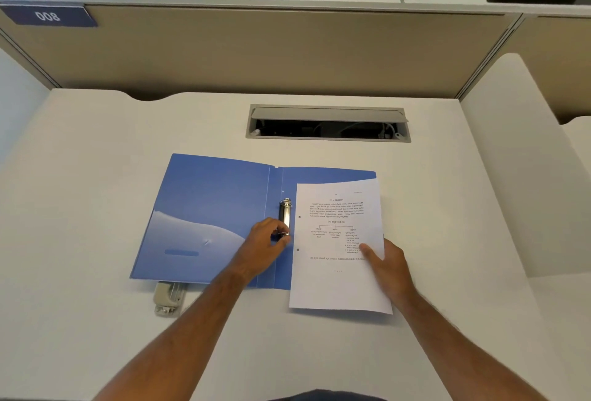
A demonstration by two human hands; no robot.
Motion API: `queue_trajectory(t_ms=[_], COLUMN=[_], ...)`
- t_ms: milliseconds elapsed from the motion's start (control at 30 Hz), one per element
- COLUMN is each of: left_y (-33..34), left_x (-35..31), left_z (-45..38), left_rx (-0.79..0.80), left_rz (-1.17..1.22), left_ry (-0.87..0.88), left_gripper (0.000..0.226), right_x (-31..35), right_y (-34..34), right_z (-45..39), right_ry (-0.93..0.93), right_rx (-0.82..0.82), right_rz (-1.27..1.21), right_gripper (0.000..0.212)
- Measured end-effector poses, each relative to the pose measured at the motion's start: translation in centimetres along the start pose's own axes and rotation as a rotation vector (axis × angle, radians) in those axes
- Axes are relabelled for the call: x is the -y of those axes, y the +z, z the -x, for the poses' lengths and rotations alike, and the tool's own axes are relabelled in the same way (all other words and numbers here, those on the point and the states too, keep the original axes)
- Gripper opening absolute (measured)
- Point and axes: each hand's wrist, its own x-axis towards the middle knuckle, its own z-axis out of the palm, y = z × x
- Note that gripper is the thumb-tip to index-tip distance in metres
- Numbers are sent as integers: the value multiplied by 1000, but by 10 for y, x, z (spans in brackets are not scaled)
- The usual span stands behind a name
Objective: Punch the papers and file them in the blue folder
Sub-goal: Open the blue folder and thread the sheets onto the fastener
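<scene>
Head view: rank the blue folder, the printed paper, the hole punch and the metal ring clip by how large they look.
1. blue folder, lying open
2. printed paper
3. hole punch, partly hidden under the folder, so its full size is unsure
4. metal ring clip, partly covered by the left hand

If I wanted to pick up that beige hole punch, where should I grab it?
Probably by the near end of the hole punch, coming from the near side: its far end is tucked under the open blue folder, so only the end toward the person sticks out on the desk.
</scene>
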Motion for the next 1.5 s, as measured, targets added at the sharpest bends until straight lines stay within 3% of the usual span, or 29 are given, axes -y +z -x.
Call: queue_trajectory(t_ms=[667,1500], left_y=[12,15], left_x=[-19,-11], left_z=[-5,-10], left_rx=[-23,-28], left_rz=[-90,-58], left_ry=[-90,-35], left_gripper=[9,14], right_x=[7,13], right_y=[-7,-6], right_z=[0,3], right_ry=[-29,-17], right_rx=[-76,-97], right_rz=[9,-10], right_gripper=[24,17])
